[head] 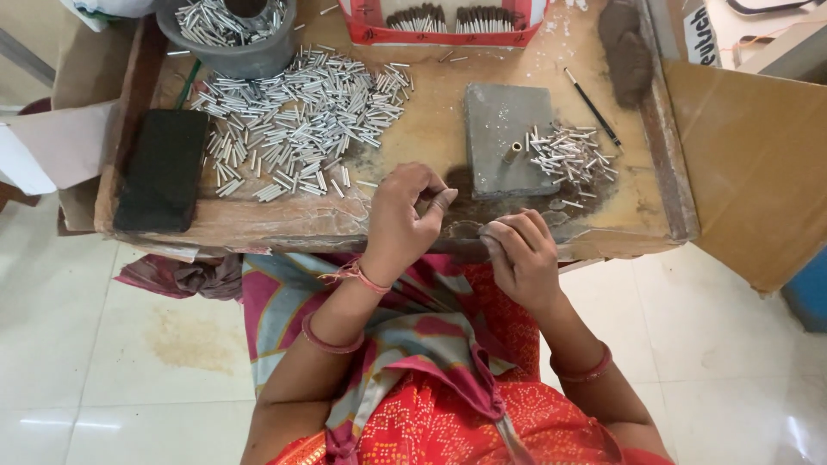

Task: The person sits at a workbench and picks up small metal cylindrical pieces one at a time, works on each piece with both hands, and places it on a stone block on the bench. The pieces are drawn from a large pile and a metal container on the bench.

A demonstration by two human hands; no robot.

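We read this as the pick-and-feed step: our left hand [403,215] pinches shut on one short silver paper tube [428,200] at the wooden tray's [431,138] near edge, right hand [524,251] curled, grip unclear; next likely needs seating it on the grey stone block [508,146].

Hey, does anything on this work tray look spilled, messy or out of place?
Yes. Small silver tubes lie in a loose heap beside the grey bucket, pointing every way. One tube stands upright on the grey slab, apart from the small pile. Dark powder smears surround the slab.
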